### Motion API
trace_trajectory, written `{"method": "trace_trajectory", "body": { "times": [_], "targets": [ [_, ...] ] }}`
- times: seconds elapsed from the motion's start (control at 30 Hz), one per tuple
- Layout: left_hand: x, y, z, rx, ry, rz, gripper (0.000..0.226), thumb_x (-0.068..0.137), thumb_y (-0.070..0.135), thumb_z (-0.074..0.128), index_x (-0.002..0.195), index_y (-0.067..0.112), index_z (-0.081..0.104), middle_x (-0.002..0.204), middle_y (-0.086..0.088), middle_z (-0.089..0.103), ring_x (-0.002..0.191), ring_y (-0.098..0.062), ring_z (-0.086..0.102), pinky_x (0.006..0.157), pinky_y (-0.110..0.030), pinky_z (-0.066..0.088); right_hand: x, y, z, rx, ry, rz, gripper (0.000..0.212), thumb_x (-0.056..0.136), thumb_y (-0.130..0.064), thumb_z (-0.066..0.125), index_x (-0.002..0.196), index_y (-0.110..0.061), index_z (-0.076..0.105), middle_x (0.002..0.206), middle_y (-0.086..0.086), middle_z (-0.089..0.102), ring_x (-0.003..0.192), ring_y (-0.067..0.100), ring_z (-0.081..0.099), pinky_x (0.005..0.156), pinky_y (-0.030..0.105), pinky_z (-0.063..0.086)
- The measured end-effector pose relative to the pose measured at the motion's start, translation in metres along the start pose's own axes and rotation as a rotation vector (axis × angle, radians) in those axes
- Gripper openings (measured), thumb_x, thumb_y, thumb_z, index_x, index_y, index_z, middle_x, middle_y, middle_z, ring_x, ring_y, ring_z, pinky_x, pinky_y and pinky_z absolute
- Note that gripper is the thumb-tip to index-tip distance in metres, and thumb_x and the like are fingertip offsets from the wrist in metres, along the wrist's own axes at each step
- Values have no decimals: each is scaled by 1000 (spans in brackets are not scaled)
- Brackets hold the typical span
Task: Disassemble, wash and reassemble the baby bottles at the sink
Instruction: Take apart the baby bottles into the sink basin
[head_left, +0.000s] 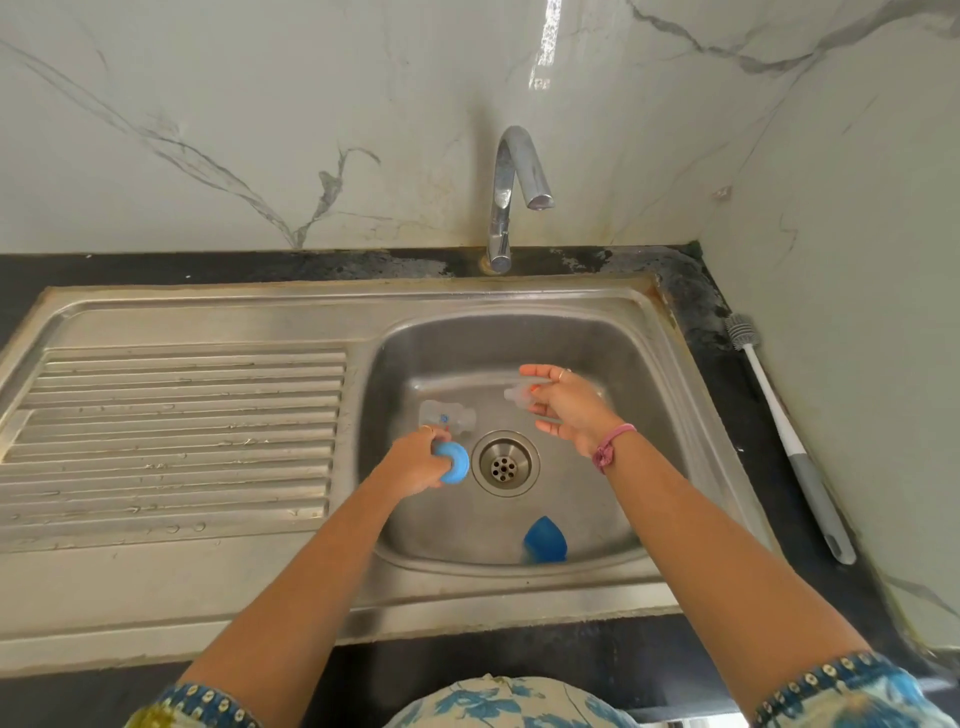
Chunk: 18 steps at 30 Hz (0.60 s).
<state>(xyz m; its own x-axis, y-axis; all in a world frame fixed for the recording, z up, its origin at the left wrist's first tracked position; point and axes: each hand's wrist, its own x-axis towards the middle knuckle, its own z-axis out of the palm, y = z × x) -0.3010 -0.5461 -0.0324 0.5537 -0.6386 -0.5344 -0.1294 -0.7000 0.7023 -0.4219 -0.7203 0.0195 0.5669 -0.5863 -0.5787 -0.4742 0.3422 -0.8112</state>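
Gripping a blue ring, the left hand; right hand fingers pinch a clear nipple

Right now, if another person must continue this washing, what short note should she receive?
Left hand grips the blue ring low in the sink.
Right hand pinches the clear nipple above the basin.
Clear bottle lies beside the drain; blue cap by the near wall.
Brush lies on the counter; tap is off.
Done: one bottle disassembled. Left: wash, reassemble.
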Motion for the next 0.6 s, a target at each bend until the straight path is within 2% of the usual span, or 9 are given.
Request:
{"method": "trace_trajectory", "body": {
  "times": [0.07,0.17,0.27,0.33,0.4,0.47,0.5,0.53,0.6],
  "targets": [
    [4,-9,10,118,-27,-65,37,89,6,58,125,10,52,117,-13,55,99,-30,65,83,-41,58,5,9,-2,-25,-19,74,33,97,-4,44,118,-22,62,102,0,63,80,11,53,72,24,45],
    [10,-21,20,294,-54,-110,33,89,10,61,121,8,52,119,-14,53,104,-34,62,85,-41,56,14,26,-6,-148,-33,143,33,97,1,42,117,-16,63,95,2,61,64,7,49,61,19,42],
    [17,-29,24,475,-80,-126,32,90,11,61,121,10,55,125,-15,56,109,-31,61,90,-35,53,27,49,-6,-293,-42,178,35,96,3,40,120,-11,62,101,6,60,68,9,54,62,20,46],
    [24,-35,29,547,-119,-131,34,91,12,60,125,11,55,129,-13,54,114,-27,58,94,-32,49,35,64,-5,-415,-30,206,33,94,4,43,120,-7,60,96,7,60,70,10,55,63,22,48],
    [28,-38,35,621,-148,-130,37,92,15,60,129,13,55,133,-13,49,120,-25,52,99,-30,45,40,81,-1,-579,-63,231,29,91,4,48,117,1,63,86,9,60,71,17,57,68,30,53],
    [30,-42,39,688,-161,-135,39,92,17,61,130,16,55,135,-13,44,119,-26,52,102,-32,44,44,97,5,-780,-135,233,26,86,0,53,107,2,69,93,12,68,82,25,66,83,43,58],
    [31,-44,41,724,-171,-140,39,92,17,60,131,16,55,135,-13,43,119,-27,52,102,-33,45,47,107,8,-854,-183,236,24,84,0,55,102,1,71,100,13,71,88,29,69,84,46,57],
    [32,-45,42,754,-182,-143,39,92,17,59,131,15,55,135,-12,46,119,-27,53,101,-34,46,49,114,12,-908,-231,232,24,83,0,55,100,-1,72,107,13,71,93,31,69,85,45,57],
    [32,-47,44,790,-202,-138,38,92,17,59,130,15,56,133,-10,53,117,-26,56,97,-33,49,47,119,23,-1025,-353,200,30,86,3,53,107,-7,72,119,8,68,105,26,66,94,31,52]
  ]
}}
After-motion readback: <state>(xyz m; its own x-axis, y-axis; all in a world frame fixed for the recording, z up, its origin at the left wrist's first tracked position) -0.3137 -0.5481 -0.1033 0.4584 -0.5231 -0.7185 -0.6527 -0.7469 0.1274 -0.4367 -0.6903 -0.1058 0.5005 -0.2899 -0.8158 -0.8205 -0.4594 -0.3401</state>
